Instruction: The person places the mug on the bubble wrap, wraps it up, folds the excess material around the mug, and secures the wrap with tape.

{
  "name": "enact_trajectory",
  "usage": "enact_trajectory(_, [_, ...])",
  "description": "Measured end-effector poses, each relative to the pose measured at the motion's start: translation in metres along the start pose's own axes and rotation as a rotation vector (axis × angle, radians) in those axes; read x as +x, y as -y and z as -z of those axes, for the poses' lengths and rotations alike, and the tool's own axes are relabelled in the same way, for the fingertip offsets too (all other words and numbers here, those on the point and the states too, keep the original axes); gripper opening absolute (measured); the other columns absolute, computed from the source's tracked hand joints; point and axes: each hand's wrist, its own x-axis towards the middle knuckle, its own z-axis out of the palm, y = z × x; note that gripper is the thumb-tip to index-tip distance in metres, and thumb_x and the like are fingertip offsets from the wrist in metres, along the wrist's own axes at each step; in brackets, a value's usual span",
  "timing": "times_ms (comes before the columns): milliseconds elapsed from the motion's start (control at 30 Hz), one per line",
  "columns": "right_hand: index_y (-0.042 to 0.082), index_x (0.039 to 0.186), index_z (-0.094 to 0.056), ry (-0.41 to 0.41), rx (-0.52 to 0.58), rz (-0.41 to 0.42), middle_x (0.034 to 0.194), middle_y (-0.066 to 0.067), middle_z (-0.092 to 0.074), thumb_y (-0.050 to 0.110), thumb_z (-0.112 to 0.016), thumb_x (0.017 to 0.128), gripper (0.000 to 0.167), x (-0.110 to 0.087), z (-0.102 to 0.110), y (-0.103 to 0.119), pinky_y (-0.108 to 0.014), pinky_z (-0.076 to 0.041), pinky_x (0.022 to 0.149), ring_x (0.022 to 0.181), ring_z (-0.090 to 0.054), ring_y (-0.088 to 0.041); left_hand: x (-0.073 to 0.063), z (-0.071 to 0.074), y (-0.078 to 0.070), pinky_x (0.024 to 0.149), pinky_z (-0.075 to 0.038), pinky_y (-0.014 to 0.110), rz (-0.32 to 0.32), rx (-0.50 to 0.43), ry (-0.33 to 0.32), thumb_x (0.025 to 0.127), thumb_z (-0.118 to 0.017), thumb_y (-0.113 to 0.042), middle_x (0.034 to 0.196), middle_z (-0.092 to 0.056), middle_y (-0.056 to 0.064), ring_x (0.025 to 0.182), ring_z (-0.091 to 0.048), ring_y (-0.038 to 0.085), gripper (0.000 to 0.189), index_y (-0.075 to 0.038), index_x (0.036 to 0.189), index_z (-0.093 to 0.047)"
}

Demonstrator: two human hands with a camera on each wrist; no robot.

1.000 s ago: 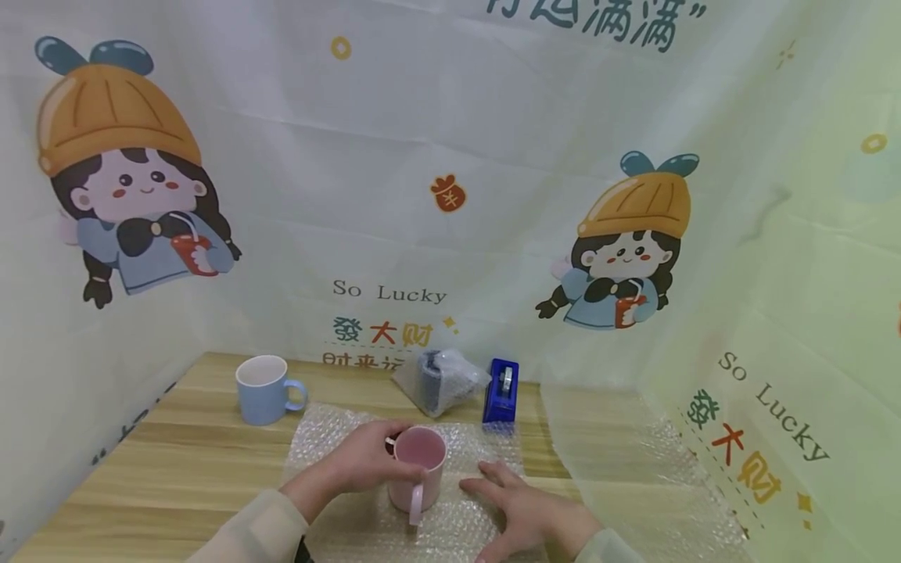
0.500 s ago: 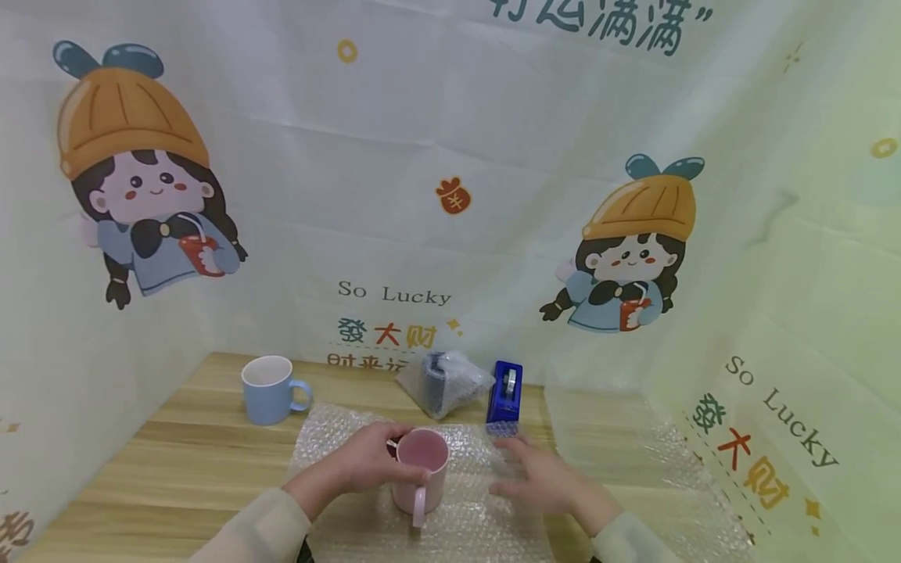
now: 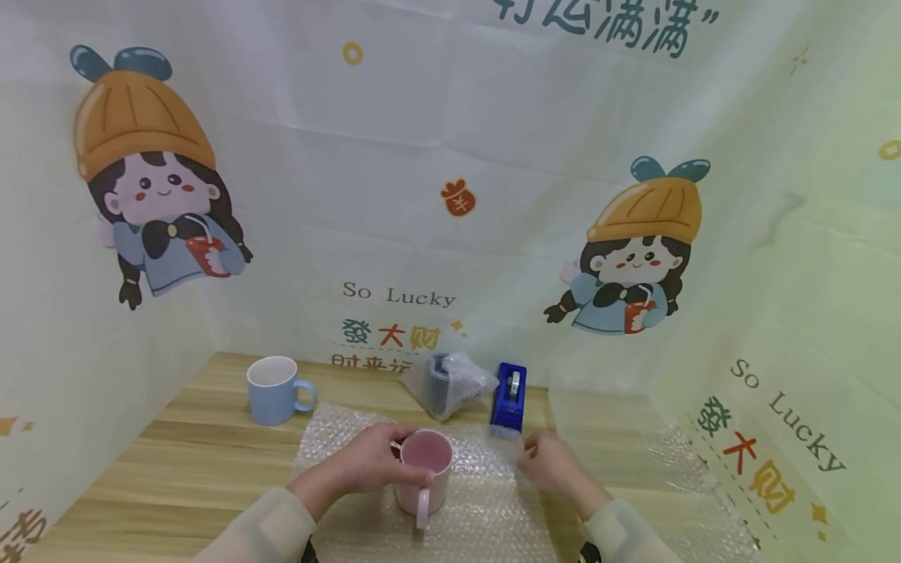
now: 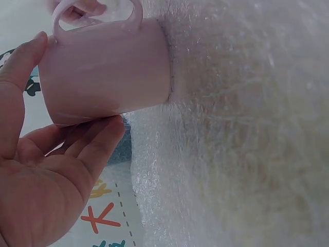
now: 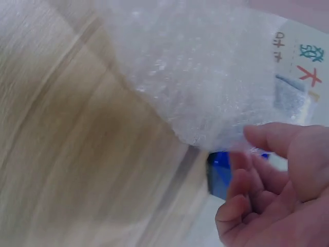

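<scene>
A left hand (image 3: 373,460) grips a pink mug (image 3: 439,483) standing upright on bubble wrap (image 3: 493,512), handle toward the near side. The right hand (image 3: 554,463) — nearer the sheet's far right corner — pinches that edge, its fingers now curled where moments earlier they were spread.

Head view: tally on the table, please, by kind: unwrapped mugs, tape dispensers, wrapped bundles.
Unwrapped mugs: 2 (pink mug, blue mug)
Tape dispenser: 1
Wrapped bundle: 1
Total: 4
</scene>
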Motion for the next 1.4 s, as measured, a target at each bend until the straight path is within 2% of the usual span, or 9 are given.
enact_trajectory(100, [0.001,0.095,-0.075,0.01,0.069,0.037,0.079,-0.002,-0.068,0.01,-0.072,0.097,0.009,-0.004,0.007,0.004,-0.031,-0.055,0.064,0.07,-0.06,-0.016,0.0,0.0,0.0,0.084,-0.062,0.035,-0.001,0.0,0.001,0.085,-0.094,-0.026,0.115,-0.079,0.006,0.104,-0.073,0.021,0.061,-0.004,0.138,-0.072])
enact_trajectory(233, [0.005,0.088,-0.074,0.053,0.147,0.122,0.074,0.003,-0.062,0.016,-0.072,0.1,0.016,-0.01,0.021,0.019,-0.025,-0.045,0.06,0.066,-0.052,-0.012,0.001,-0.001,0.002,0.084,-0.063,0.035,-0.014,-0.007,0.003,0.085,-0.094,-0.025,0.114,-0.079,0.008,0.104,-0.074,0.024,0.06,-0.002,0.136,-0.072])
enact_trajectory(433, [0.005,0.104,-0.076,0.165,0.23,0.198,0.092,-0.003,-0.078,0.017,-0.067,0.105,0.015,-0.016,0.029,0.048,-0.023,-0.052,0.06,0.078,-0.066,-0.014,0.003,-0.001,0.003,0.082,-0.062,0.033,-0.026,-0.014,0.006,0.086,-0.094,-0.025,0.113,-0.079,0.009,0.103,-0.074,0.024,0.059,-0.002,0.136,-0.072])
enact_trajectory(600, [0.002,0.123,-0.077,0.243,0.267,0.28,0.091,-0.006,-0.079,0.011,-0.063,0.106,0.024,-0.019,0.021,0.071,-0.021,-0.053,0.058,0.072,-0.064,-0.01,0.002,-0.001,0.003,0.08,-0.062,0.032,-0.027,-0.024,0.009,0.086,-0.094,-0.024,0.11,-0.079,0.007,0.102,-0.074,0.024,0.058,-0.001,0.135,-0.073])
enact_trajectory(800, [0.005,0.124,-0.08,0.303,0.178,0.405,0.077,0.003,-0.069,0.014,-0.062,0.108,0.026,-0.019,0.007,0.092,-0.02,-0.049,0.059,0.064,-0.057,-0.001,0.002,-0.001,0.002,0.081,-0.062,0.032,-0.029,-0.026,0.013,0.086,-0.094,-0.024,0.112,-0.079,0.005,0.103,-0.075,0.024,0.058,-0.003,0.136,-0.073])
enact_trajectory(867, [0.008,0.122,-0.081,0.315,0.127,0.423,0.079,0.007,-0.068,0.018,-0.063,0.109,0.024,-0.018,0.003,0.095,-0.02,-0.049,0.063,0.067,-0.056,0.001,0.003,0.0,0.002,0.081,-0.062,0.031,-0.029,-0.024,0.018,0.087,-0.093,-0.024,0.113,-0.08,0.004,0.103,-0.074,0.022,0.055,-0.005,0.135,-0.074])
enact_trajectory(1067, [0.014,0.106,-0.081,0.388,0.117,0.345,0.075,0.008,-0.066,0.038,-0.061,0.113,0.032,-0.01,-0.006,0.096,-0.023,-0.05,0.061,0.064,-0.058,-0.004,0.005,0.0,0.002,0.083,-0.062,0.029,-0.036,-0.009,0.024,0.086,-0.093,-0.024,0.114,-0.08,0.004,0.103,-0.073,0.017,0.048,-0.007,0.128,-0.076])
enact_trajectory(1200, [0.014,0.096,-0.08,0.343,0.16,0.301,0.064,0.005,-0.058,0.033,-0.059,0.114,0.033,-0.002,-0.012,0.093,-0.023,-0.044,0.054,0.056,-0.054,-0.007,0.004,0.001,0.001,0.082,-0.061,0.029,-0.037,-0.006,0.019,0.086,-0.093,-0.024,0.113,-0.079,0.003,0.103,-0.073,0.019,0.049,-0.007,0.128,-0.076])
enact_trajectory(1400, [0.009,0.096,-0.067,0.26,0.101,0.297,0.066,0.005,-0.06,0.027,-0.075,0.105,0.022,0.008,-0.021,0.093,-0.022,-0.045,0.054,0.056,-0.06,-0.008,0.003,0.0,0.002,0.08,-0.061,0.026,-0.046,-0.024,0.021,0.086,-0.093,-0.023,0.112,-0.079,0.004,0.102,-0.074,0.021,0.05,-0.004,0.129,-0.075])
